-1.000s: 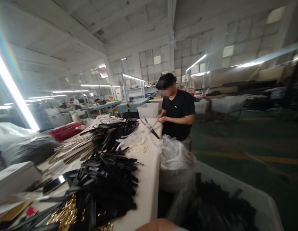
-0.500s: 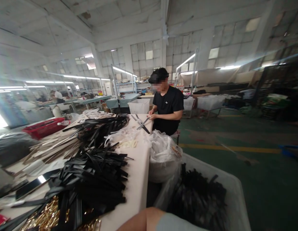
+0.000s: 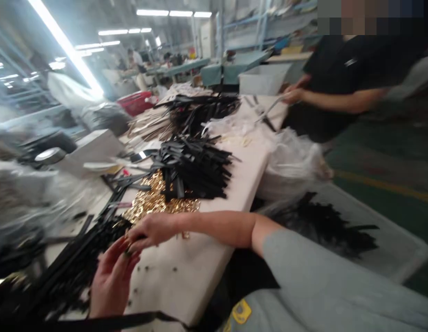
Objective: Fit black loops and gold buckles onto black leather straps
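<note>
The person's left hand (image 3: 112, 281) and right hand (image 3: 150, 230) meet over the near end of the white tabletop (image 3: 186, 272), fingertips pinched narrow on a small gold fitting (image 3: 127, 251); whether a strap is held too cannot be told. The work looks barely begun: one heap of gold fittings (image 3: 155, 203) and three piles of black straps (image 3: 193, 163) remain, uncountable singly. One co-worker's hands (image 3: 293, 94) work farther along.

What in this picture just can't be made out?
- Head view: the small piece pinched between the left hand and right hand is covered by fingers and blurred.
- The co-worker's hands: what they grip is blurred.
- Bin contents: dark, smeared.
- Left table clutter: motion blur.
</note>
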`<state>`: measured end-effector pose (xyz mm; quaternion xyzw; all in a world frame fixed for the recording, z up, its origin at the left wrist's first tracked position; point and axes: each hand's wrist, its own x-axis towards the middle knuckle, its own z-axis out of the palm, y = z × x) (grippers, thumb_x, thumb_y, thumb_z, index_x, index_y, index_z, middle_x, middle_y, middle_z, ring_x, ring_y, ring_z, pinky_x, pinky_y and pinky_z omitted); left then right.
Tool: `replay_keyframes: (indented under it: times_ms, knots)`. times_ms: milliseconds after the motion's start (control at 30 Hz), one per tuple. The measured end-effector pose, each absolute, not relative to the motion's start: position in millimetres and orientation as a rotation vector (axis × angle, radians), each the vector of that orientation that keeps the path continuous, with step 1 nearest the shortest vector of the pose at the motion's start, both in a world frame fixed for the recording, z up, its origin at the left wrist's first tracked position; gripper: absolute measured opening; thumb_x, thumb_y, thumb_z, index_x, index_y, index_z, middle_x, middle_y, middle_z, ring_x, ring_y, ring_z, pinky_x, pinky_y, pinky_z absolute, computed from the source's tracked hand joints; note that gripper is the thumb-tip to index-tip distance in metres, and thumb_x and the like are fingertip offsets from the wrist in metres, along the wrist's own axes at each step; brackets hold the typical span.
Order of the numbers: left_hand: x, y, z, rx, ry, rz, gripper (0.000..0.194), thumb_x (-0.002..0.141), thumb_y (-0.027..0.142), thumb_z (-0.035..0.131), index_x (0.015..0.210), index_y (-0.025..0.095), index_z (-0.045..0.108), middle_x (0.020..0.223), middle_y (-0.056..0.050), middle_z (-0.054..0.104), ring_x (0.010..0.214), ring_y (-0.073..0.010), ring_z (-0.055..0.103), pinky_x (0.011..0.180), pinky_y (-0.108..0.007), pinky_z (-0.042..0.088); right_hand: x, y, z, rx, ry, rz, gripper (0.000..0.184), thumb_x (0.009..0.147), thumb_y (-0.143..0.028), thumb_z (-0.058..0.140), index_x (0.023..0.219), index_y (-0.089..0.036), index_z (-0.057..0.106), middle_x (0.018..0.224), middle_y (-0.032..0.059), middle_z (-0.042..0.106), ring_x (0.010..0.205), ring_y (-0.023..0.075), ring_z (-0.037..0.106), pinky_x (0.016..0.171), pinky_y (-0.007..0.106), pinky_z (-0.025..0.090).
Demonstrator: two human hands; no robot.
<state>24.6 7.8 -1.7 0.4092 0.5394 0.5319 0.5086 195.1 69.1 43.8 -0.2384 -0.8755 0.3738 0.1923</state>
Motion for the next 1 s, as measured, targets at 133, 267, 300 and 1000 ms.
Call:
replay_keyframes:
  times_ms: [133, 267, 300, 1000]
  knots:
    - [17.2, 0.6, 2.9, 0.829, 1.322, 1.263, 0.054, 0.043, 0.041, 0.092, 0.087, 0.019, 0.070, 0.079, -0.001, 0.069, 0.063, -0.0124, 0.065, 0.061, -0.022, 0.056, 192.7, 84.9, 27.5, -0.564, -2.558, 0.844, 0.009, 0.087, -0.017, 0.058, 0.081, -0.013, 0.064, 0.070, -0.0017, 0.058, 0.065, 0.0094, 0.048, 0.060, 0.021, 0.032]
    - [21.3, 5.7, 6.5, 0.873, 1.296, 1.250, 0.043, 0.047, 0.035, 0.091, 0.079, 0.016, 0.069, 0.071, 0.000, 0.067, 0.053, -0.0087, 0.062, 0.054, -0.019, 0.053, 197.2, 91.5, 26.0, -0.508, -2.600, 0.789, 0.016, 0.088, -0.020, 0.057, 0.075, -0.013, 0.063, 0.066, -0.0008, 0.056, 0.063, 0.0097, 0.045, 0.059, 0.022, 0.029]
    - [20.5, 5.7, 6.9, 0.881, 1.301, 1.239, 0.042, 0.048, 0.034, 0.091, 0.078, 0.015, 0.068, 0.070, 0.000, 0.067, 0.052, -0.0091, 0.062, 0.054, -0.019, 0.053, 197.9, 92.2, 26.2, -0.494, -2.609, 0.786, 0.018, 0.089, -0.022, 0.056, 0.074, -0.014, 0.063, 0.064, -0.0010, 0.055, 0.061, 0.0095, 0.044, 0.059, 0.022, 0.029]
    - [26.4, 5.7, -5.8, 0.989, 1.390, 1.253, 0.025, 0.058, 0.032, 0.081, 0.069, 0.014, 0.067, 0.059, 0.001, 0.062, 0.050, -0.0078, 0.054, 0.052, -0.018, 0.044, 199.4, 101.4, 17.1, -0.584, -2.472, 0.202, 0.041, 0.098, -0.043, 0.041, 0.072, -0.017, 0.060, 0.076, 0.0040, 0.056, 0.071, 0.0148, 0.050, 0.065, 0.028, 0.031]
